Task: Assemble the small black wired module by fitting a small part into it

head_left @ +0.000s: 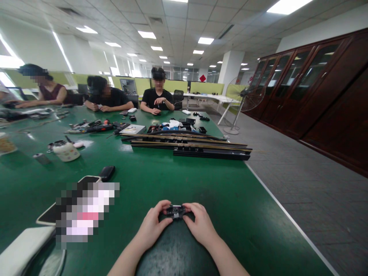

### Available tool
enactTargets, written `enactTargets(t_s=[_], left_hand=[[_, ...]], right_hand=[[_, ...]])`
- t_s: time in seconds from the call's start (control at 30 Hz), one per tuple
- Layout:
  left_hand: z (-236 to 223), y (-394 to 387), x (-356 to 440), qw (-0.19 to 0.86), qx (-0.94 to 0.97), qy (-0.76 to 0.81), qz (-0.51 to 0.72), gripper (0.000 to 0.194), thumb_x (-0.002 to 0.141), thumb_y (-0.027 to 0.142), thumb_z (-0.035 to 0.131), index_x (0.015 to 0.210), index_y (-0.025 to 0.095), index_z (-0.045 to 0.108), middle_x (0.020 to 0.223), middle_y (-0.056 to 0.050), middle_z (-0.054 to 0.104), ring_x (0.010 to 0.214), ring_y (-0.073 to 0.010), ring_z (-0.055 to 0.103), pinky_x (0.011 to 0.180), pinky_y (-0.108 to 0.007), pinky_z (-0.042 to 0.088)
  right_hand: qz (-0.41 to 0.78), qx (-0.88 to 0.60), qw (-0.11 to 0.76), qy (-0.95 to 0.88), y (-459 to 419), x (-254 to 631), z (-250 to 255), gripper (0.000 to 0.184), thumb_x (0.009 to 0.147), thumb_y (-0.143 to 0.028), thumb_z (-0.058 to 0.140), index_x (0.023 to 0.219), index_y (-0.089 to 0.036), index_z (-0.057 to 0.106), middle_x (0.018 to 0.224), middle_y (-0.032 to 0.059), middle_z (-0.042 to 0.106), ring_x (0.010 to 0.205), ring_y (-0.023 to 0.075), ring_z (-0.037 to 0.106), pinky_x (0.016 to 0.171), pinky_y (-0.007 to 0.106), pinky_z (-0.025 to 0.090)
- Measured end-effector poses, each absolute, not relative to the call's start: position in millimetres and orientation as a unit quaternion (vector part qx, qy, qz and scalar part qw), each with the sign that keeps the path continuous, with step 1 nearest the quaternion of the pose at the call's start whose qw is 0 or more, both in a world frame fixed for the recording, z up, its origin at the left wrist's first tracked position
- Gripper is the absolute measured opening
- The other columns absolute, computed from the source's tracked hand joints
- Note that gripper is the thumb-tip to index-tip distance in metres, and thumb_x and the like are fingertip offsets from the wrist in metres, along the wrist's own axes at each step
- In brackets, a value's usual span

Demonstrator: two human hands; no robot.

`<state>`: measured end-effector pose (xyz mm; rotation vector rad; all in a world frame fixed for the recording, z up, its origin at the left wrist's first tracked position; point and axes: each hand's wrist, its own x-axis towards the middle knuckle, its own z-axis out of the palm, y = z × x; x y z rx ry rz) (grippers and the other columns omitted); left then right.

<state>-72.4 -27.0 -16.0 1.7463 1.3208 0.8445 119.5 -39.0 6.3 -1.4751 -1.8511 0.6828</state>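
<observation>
Between my hands, low over the near part of the green table (138,184), is a small black part with silvery metal pieces (176,211); its exact kind is too small to make out. My left hand (156,222) pinches its left end between thumb and fingers. At the right end, my right hand (198,220) grips it the same way. Left of my hands lie a phone-like device with a pale rim (47,214), a blurred-out bright screen (92,211) and a small black object (107,173).
Long black rails with thin brass-coloured rods (212,153) lie across the table ahead. A white jar (66,151) stands at left, tools (92,126) behind it. Several people sit at the far side. The table's right edge (283,214) borders the floor; a standing fan (240,103) is beyond.
</observation>
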Motion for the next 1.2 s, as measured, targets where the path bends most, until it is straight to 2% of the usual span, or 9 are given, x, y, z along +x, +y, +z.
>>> enactTargets(t_s=[0.3, 0.53, 0.67, 0.83, 0.97, 1.2], left_hand=[[-11.6, -28.2, -71.0, 0.375, 0.690, 0.530, 0.320, 0.039, 0.068, 0.022, 0.056, 0.106, 0.023, 0.048, 0.101, -0.003, 0.062, 0.092, -0.0163, 0.055, 0.084, -0.033, 0.041], [-13.3, -28.1, -70.2, 0.368, 0.688, 0.532, 0.329, 0.040, 0.066, 0.022, 0.056, 0.106, 0.025, 0.050, 0.095, -0.003, 0.063, 0.089, -0.0176, 0.056, 0.081, -0.034, 0.042], [-10.9, -28.9, -69.7, 0.364, 0.689, 0.534, 0.326, 0.040, 0.067, 0.024, 0.056, 0.107, 0.024, 0.049, 0.094, -0.003, 0.063, 0.088, -0.0176, 0.056, 0.080, -0.033, 0.042], [-2.6, -30.3, -69.4, 0.353, 0.708, 0.534, 0.300, 0.039, 0.069, 0.031, 0.055, 0.106, 0.023, 0.049, 0.088, -0.002, 0.062, 0.084, -0.0178, 0.056, 0.079, -0.033, 0.042], [0.2, -31.0, -69.8, 0.327, 0.724, 0.539, 0.280, 0.041, 0.069, 0.037, 0.054, 0.107, 0.023, 0.050, 0.089, -0.003, 0.062, 0.084, -0.0187, 0.055, 0.078, -0.033, 0.041], [-4.0, -30.6, -69.4, 0.296, 0.751, 0.522, 0.277, 0.039, 0.066, 0.031, 0.059, 0.104, 0.024, 0.053, 0.095, -0.004, 0.061, 0.087, -0.0192, 0.053, 0.078, -0.033, 0.040]], right_hand=[[0.258, -0.562, 0.333, -0.712, -39.0, 119.4, 8.2, 0.028, 0.069, -0.014, 0.054, 0.094, -0.023, 0.062, 0.086, 0.0032, 0.065, 0.087, 0.0206, 0.057, 0.082, 0.035, 0.042], [0.265, -0.558, 0.340, -0.709, -39.5, 120.5, 5.2, 0.031, 0.069, -0.014, 0.053, 0.098, -0.024, 0.060, 0.084, 0.0026, 0.066, 0.087, 0.0204, 0.058, 0.082, 0.035, 0.042], [0.281, -0.536, 0.371, -0.704, -40.1, 122.5, 3.7, 0.034, 0.074, -0.013, 0.048, 0.105, -0.023, 0.056, 0.094, 0.0034, 0.065, 0.091, 0.0183, 0.057, 0.084, 0.034, 0.043], [0.282, -0.491, 0.396, -0.723, -41.5, 124.1, 7.7, 0.025, 0.080, -0.022, 0.045, 0.100, -0.024, 0.059, 0.103, 0.0053, 0.061, 0.100, 0.0177, 0.053, 0.089, 0.035, 0.040], [0.260, -0.491, 0.363, -0.748, -43.2, 122.9, 8.9, 0.025, 0.073, -0.027, 0.058, 0.098, -0.027, 0.061, 0.107, 0.0049, 0.059, 0.102, 0.0193, 0.051, 0.089, 0.037, 0.039], [0.240, -0.513, 0.302, -0.767, -42.1, 118.5, 8.9, 0.025, 0.066, -0.019, 0.066, 0.088, -0.029, 0.064, 0.100, 0.0013, 0.062, 0.098, 0.0191, 0.051, 0.086, 0.035, 0.037]])
